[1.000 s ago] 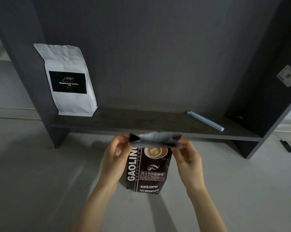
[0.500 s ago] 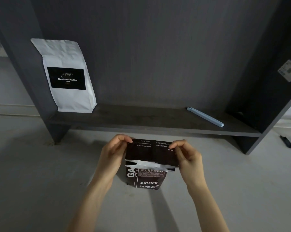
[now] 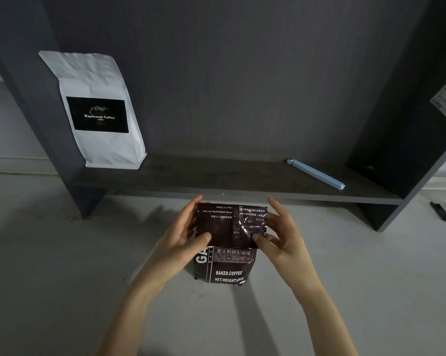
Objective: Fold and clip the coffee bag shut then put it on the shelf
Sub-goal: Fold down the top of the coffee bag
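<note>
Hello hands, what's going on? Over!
Left hand, right hand press dark brown foil coffee bag top folded. Pale blue plastic clip unused on shelf.

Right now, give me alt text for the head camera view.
Two hands, left and right, hold a dark coffee bag with its top folded down, thumbs pressing the flap. Behind, a shelf holds a white bag and a blue clip.

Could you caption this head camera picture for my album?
Both hands press the dark coffee bag's top folded.
</note>
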`<state>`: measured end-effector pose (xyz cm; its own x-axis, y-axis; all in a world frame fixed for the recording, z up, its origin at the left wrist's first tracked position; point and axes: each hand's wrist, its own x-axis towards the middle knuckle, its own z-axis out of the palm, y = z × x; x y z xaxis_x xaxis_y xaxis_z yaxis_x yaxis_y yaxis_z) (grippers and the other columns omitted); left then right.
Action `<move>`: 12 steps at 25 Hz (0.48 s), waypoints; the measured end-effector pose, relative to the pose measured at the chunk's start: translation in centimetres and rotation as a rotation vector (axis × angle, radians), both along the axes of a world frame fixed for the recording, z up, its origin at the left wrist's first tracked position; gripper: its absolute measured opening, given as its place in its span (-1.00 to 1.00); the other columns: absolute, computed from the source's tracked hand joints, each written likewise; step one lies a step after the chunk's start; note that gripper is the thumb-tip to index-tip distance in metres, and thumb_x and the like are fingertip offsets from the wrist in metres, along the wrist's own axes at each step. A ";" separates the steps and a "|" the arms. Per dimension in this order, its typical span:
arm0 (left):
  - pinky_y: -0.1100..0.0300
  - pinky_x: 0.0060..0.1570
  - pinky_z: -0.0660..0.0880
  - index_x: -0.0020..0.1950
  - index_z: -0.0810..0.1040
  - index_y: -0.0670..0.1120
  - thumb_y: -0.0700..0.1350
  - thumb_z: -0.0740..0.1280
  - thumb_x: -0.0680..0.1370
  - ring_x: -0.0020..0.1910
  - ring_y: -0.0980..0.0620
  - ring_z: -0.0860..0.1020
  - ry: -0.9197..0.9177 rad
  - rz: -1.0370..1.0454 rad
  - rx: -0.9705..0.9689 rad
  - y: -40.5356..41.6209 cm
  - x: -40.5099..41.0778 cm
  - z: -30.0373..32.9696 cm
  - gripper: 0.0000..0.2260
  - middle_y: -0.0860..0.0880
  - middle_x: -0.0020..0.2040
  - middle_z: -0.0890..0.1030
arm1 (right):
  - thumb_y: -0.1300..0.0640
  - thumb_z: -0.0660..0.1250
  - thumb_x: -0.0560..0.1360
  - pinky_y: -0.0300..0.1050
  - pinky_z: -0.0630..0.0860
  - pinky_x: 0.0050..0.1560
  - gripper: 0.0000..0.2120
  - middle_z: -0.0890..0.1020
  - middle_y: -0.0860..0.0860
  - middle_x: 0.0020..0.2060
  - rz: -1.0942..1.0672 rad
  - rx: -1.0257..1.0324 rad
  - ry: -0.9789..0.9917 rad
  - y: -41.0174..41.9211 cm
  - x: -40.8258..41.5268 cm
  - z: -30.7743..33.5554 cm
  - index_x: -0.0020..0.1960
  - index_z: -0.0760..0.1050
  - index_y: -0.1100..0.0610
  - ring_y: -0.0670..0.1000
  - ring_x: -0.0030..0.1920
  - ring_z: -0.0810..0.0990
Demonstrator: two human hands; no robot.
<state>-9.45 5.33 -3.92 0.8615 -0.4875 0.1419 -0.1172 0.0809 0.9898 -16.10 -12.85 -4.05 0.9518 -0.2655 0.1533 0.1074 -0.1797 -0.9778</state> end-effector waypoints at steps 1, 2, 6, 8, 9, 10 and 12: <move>0.59 -0.04 0.38 0.22 0.25 0.18 -0.28 0.32 0.40 0.02 0.51 0.46 0.001 0.003 0.018 -0.1 0.1 -0.4 -0.47 0.22 0.16 0.44 | 0.34 0.30 0.42 0.04 0.43 0.25 -0.44 0.54 -0.11 0.09 -0.016 0.001 0.008 0.0 0.1 -0.2 0.27 0.23 -0.12 -0.09 0.20 0.47; 0.58 -0.01 0.38 0.19 0.27 0.22 -0.28 0.34 0.40 0.03 0.50 0.46 -0.008 0.020 0.030 -0.3 0.2 -0.6 -0.47 0.23 0.15 0.44 | 0.34 0.30 0.42 0.05 0.43 0.25 -0.43 0.55 -0.09 0.10 -0.034 0.002 0.008 0.0 0.3 -0.5 0.29 0.24 -0.09 -0.08 0.21 0.47; 0.39 0.14 0.39 0.04 0.39 0.22 -0.26 0.35 0.43 0.01 0.46 0.49 -0.015 0.144 0.085 -0.9 0.6 -1.7 -0.61 0.24 0.09 0.51 | 0.34 0.35 0.39 0.08 0.53 0.10 -0.56 0.60 -0.02 0.07 -0.146 -0.025 -0.012 0.1 1.0 -1.4 0.19 0.39 0.02 -0.06 0.15 0.53; 0.26 0.16 0.40 -0.02 0.45 0.17 -0.26 0.35 0.42 0.00 0.38 0.53 -0.034 0.214 0.106 -1.1 0.7 -2.2 -0.67 0.18 0.03 0.58 | 0.31 0.38 0.37 -0.04 0.57 -0.02 -0.67 0.64 -0.04 -0.04 -0.221 -0.066 -0.009 0.1 1.2 -1.5 0.05 0.48 0.02 -0.06 0.07 0.58; 0.24 0.14 0.42 -0.05 0.48 0.16 -0.26 0.36 0.42 -0.02 0.34 0.55 -0.041 0.251 0.097 -1.3 0.7 -2.4 -0.69 0.17 -0.03 0.61 | 0.30 0.39 0.35 -0.13 0.56 -0.06 -0.71 0.64 -0.07 -0.10 -0.257 -0.066 -0.009 0.1 1.3 -1.5 -0.01 0.51 0.00 -0.08 0.02 0.59; 0.25 0.10 0.44 -0.08 0.50 0.15 -0.27 0.36 0.41 -0.04 0.31 0.57 -0.042 0.285 0.088 -1.4 0.8 -2.6 -0.70 0.17 -0.09 0.64 | 0.29 0.41 0.34 -0.22 0.55 -0.10 -0.73 0.64 -0.10 -0.16 -0.284 -0.055 -0.011 0.1 1.4 -1.6 -0.07 0.52 -0.04 -0.13 -0.05 0.60; 0.32 -0.01 0.48 -0.13 0.52 0.12 -0.26 0.38 0.40 -0.11 0.27 0.59 -0.043 0.334 0.091 -1.7 0.9 -2.9 -0.74 0.17 -0.18 0.66 | 0.27 0.42 0.34 -0.36 0.53 -0.19 -0.72 0.63 -0.16 -0.24 -0.320 -0.039 -0.010 0.3 1.5 -1.6 -0.16 0.51 -0.11 -0.23 -0.20 0.58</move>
<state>-8.54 3.64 -6.82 0.9697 -0.1922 0.1507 -0.1643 -0.0571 0.9847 -14.58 -12.57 -5.65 0.8196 -0.5445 0.1782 0.0490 -0.2433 -0.9687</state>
